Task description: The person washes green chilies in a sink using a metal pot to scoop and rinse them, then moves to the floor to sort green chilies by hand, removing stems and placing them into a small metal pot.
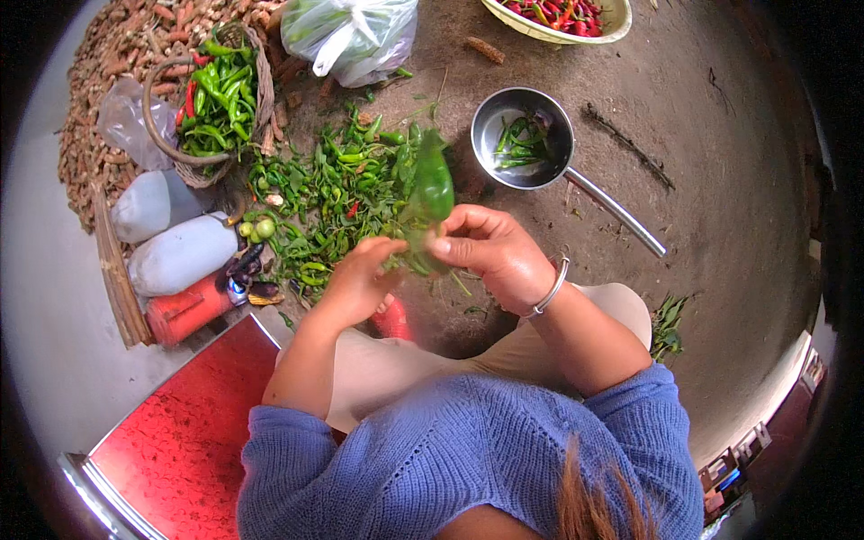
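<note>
My right hand (503, 253), with a silver bangle at the wrist, pinches a large green pepper (434, 185) between thumb and fingers. Motion blurs the pepper's lower end and the greenery around it. Just to the left, my left hand (361, 280) reaches toward that lower end; whether its fingers touch or grip anything cannot be made out. Beneath and beyond both hands, a heap of green peppers with leafy stems (344, 182) spreads over the ground. To the right of the heap stands a steel saucepan (482, 145) with a few green peppers (523, 142) inside.
A wicker basket (266, 84) of green and red peppers leans against corncobs (111, 88). Near it are a tied plastic bag (351, 34), white jugs (182, 253) and a red container (189, 314). A bowl (540, 30) of red peppers stands far off; a red-topped table (182, 425) is at left.
</note>
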The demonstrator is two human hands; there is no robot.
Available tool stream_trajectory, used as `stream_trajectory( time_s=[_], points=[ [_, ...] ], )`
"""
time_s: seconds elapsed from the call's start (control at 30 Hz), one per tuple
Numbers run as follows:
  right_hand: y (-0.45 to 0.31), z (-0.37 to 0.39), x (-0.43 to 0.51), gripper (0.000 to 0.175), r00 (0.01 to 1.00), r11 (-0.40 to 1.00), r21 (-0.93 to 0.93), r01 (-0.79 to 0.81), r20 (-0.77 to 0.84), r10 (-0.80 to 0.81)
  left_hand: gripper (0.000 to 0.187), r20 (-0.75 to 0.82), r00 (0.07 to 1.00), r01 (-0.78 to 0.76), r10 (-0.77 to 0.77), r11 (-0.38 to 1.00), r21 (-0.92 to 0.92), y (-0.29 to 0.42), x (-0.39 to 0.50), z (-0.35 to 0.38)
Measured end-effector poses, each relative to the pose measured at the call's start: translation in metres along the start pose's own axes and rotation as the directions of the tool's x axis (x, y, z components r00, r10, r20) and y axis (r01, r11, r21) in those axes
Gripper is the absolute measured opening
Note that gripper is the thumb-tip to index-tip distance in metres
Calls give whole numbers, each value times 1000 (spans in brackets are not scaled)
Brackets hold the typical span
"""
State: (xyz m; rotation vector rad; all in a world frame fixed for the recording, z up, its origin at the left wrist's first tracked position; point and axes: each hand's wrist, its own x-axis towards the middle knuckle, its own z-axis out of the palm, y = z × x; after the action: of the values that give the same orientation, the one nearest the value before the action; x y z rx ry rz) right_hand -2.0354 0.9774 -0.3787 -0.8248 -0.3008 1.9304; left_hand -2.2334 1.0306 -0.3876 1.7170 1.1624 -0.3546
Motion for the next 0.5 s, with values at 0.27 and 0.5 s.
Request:
stream_trajectory(
  time_s=[0.27, 0.5],
  points=[
    [39, 10, 13, 6, 960, 945, -273, 180, -163, -230, 45, -174, 955, -259, 242, 388, -884, 9, -13, 10],
    [50, 24, 19, 31, 975, 973, -232, 13, -214, -64, 30, -165, 981, -193, 101, 422, -886, -5, -22, 18]
  ],
)
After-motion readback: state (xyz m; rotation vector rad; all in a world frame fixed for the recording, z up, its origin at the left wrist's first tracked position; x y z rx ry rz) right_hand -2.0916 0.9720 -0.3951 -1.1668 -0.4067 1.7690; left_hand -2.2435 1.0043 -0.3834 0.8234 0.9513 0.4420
